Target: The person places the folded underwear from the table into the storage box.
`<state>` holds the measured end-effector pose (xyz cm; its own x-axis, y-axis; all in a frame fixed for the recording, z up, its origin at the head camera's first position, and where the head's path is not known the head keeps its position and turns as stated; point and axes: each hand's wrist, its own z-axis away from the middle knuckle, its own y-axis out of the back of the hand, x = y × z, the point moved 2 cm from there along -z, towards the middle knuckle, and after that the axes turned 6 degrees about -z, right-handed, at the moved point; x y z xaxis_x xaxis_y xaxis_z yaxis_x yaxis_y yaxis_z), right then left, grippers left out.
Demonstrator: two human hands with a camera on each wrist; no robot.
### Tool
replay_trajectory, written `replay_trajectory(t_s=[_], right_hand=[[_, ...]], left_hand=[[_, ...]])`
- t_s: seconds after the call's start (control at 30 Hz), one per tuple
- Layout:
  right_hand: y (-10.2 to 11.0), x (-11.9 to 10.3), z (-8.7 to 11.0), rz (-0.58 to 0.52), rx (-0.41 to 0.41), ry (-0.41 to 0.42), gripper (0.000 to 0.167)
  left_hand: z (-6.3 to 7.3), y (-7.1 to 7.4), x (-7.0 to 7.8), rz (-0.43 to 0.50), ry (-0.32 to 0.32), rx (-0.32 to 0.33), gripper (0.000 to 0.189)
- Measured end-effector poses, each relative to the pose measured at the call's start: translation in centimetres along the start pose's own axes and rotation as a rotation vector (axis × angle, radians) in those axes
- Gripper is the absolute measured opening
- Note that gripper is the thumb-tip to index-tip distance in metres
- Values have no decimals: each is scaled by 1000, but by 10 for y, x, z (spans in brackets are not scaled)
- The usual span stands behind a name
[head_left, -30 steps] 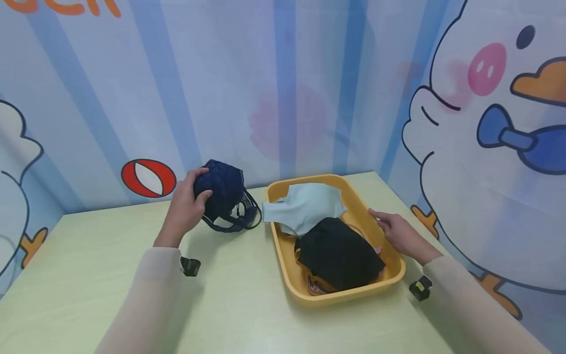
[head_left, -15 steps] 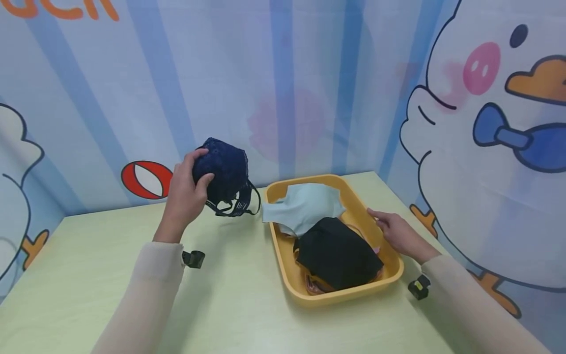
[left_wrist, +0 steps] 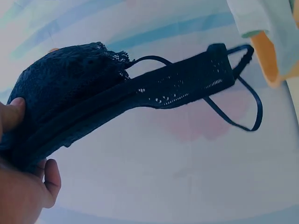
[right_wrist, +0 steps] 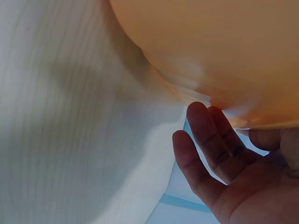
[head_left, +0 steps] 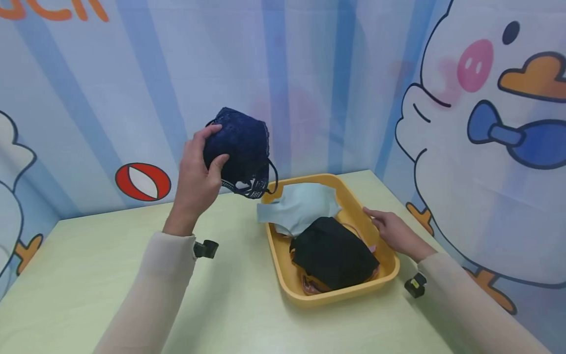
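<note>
My left hand (head_left: 199,169) grips a navy lace bra (head_left: 240,145) by one cup, fingers and thumb on either side. The bra is held up off the table, and its band and thin straps (left_wrist: 233,100) dangle in the left wrist view. At the right, my right hand (head_left: 398,233) holds the rim of a yellow plastic basket (head_left: 276,265), with the other fingers (right_wrist: 205,126) loosely spread against its outer wall. Inside the basket lie a pale mint bra (head_left: 305,206), one end lapping over the left rim, and a black bra (head_left: 333,253) in front of it.
The basket stands on a pale wood-grain table (head_left: 110,255). A striped blue cloth backdrop (head_left: 212,59) with cartoon ducks rises behind and to the right. Parts of other garments (head_left: 311,285) show under the black bra.
My left hand has lifted the navy bra up off the table and carried it rightward, close to the basket's back left corner. The right hand stays at the rim.
</note>
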<state>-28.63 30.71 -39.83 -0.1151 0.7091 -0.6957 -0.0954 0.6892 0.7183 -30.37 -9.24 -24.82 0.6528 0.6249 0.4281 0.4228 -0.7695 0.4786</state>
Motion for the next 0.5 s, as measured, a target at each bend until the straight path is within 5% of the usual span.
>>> replay_trajectory(t_s=[0.27, 0.5], right_hand=[[1, 1, 1, -11, 7, -12, 43], [1, 1, 0, -16, 5, -14, 43]], left_hand=[[-8, -29, 28, 96, -150, -35, 50], [-10, -69, 44, 155, -263, -104, 47]])
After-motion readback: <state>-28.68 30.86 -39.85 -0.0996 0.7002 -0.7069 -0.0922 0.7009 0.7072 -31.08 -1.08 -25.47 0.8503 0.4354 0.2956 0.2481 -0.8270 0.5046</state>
